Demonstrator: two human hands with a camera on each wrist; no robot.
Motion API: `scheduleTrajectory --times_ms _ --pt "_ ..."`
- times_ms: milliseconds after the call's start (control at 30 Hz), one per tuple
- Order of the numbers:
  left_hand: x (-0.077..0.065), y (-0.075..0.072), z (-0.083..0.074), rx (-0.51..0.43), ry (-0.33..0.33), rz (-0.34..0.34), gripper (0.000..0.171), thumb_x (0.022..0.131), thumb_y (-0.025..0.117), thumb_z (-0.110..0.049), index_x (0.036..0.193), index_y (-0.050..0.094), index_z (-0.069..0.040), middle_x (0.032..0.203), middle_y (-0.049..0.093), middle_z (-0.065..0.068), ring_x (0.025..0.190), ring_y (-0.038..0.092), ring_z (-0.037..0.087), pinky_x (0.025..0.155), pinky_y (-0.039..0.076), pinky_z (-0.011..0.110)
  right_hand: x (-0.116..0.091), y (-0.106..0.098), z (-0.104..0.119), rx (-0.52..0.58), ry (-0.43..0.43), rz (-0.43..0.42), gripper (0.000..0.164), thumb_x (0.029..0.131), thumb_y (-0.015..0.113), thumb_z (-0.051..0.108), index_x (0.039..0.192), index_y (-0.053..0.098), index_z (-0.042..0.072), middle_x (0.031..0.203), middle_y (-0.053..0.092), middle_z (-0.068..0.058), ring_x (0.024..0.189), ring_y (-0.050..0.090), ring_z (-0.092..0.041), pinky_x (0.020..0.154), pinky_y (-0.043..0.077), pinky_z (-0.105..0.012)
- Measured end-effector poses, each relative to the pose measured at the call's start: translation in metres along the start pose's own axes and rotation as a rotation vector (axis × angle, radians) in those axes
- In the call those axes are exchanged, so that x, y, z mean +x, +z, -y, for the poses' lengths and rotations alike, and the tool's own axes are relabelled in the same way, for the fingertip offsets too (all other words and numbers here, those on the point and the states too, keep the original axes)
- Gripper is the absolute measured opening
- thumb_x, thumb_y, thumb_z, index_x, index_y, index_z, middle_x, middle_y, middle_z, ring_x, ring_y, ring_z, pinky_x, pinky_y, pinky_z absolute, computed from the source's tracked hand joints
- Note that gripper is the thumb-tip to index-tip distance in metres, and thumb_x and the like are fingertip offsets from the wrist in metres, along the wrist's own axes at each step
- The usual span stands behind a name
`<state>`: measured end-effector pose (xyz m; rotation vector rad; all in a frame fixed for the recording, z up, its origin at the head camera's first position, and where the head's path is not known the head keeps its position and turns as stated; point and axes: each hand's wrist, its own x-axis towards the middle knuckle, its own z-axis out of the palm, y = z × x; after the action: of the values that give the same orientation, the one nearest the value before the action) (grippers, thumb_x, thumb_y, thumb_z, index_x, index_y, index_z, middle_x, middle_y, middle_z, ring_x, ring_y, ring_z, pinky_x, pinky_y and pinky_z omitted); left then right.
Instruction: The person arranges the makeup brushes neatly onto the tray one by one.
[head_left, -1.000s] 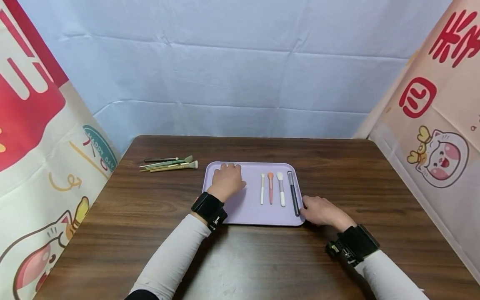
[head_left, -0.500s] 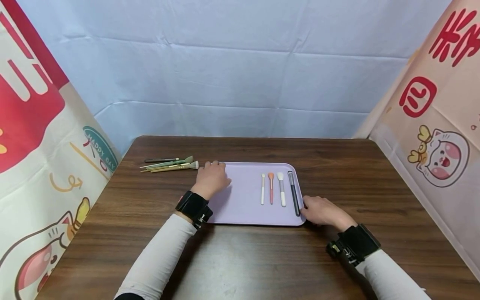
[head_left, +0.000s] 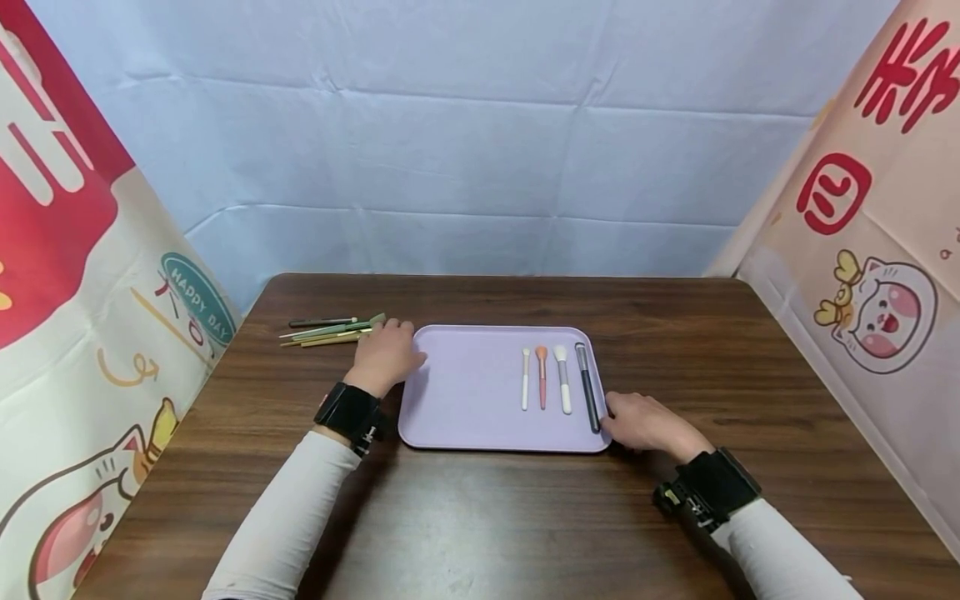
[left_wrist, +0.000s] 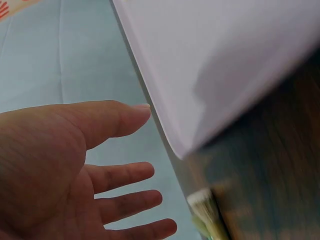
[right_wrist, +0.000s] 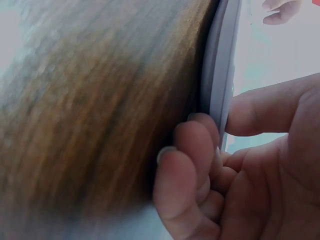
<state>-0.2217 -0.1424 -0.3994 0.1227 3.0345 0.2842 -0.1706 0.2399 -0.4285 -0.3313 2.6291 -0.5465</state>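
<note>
A lilac tray [head_left: 461,400] lies flat on the table, with several makeup brushes side by side on its right half: a slim white one [head_left: 525,383], a pink one [head_left: 542,385], a white-tipped one [head_left: 563,383] and a black one [head_left: 589,392]. My right hand [head_left: 648,425] pinches the tray's front right corner; in the right wrist view the thumb [right_wrist: 260,112] is at the rim and curled fingers are on its outer side. My left hand [head_left: 384,358], fingers spread and holding nothing, is over the bristle ends of a brush pile [head_left: 322,336] left of the tray.
The brown wooden table [head_left: 495,525] carries everything. A pale blue cloth [head_left: 480,150] hangs behind it, and printed cloths stand at the left [head_left: 135,333] and right [head_left: 847,333].
My left hand has moved left, from above the tray's left half to beside it, overlapping the brush pile's ends. The right hand and the tray have stayed in place.
</note>
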Motion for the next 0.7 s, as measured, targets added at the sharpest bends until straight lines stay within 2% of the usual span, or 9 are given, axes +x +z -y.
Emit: scheduleTrajectory --times_ms 200,333,500,700 --pt "-0.001 -0.002 0.017 0.0 -0.011 -0.02 0.057 0.098 0.066 -0.032 0.139 0.053 0.004 0.149 0.046 0.028 0.135 0.044 0.048 0.103 0.043 0.062 0.0 0.0 0.0 -0.002 0.001 -0.004 0.01 0.099 0.054 0.013 0.098 0.059 0.005 0.074 0.055 -0.005 0.06 0.054 -0.018 0.053 0.043 -0.032" --pt "-0.002 -0.004 0.029 0.008 -0.01 -0.023 0.058 0.098 0.065 -0.033 0.14 0.052 0.005 0.148 0.046 0.029 0.136 0.041 0.05 0.104 0.042 0.062 0.0 0.0 0.001 0.0 0.004 -0.006 0.01 0.099 0.053 0.014 0.098 0.059 0.005 0.074 0.055 -0.005 0.06 0.054 -0.018 0.053 0.043 -0.032" --pt "-0.004 -0.009 0.043 0.011 -0.024 0.004 0.061 0.099 0.063 -0.033 0.142 0.049 0.007 0.142 0.048 0.033 0.134 0.041 0.053 0.101 0.043 0.064 -0.001 0.0 0.001 0.002 0.0 -0.01 0.01 0.099 0.054 0.013 0.097 0.059 0.005 0.074 0.055 -0.005 0.06 0.054 -0.018 0.053 0.043 -0.032" --pt "-0.003 -0.011 0.06 0.027 -0.05 0.044 0.065 0.1 0.062 -0.033 0.146 0.044 0.009 0.151 0.039 0.034 0.137 0.037 0.053 0.104 0.041 0.064 0.0 0.001 0.0 0.001 0.001 -0.011 0.01 0.098 0.054 0.013 0.097 0.059 0.005 0.074 0.055 -0.005 0.06 0.055 -0.018 0.053 0.043 -0.032"
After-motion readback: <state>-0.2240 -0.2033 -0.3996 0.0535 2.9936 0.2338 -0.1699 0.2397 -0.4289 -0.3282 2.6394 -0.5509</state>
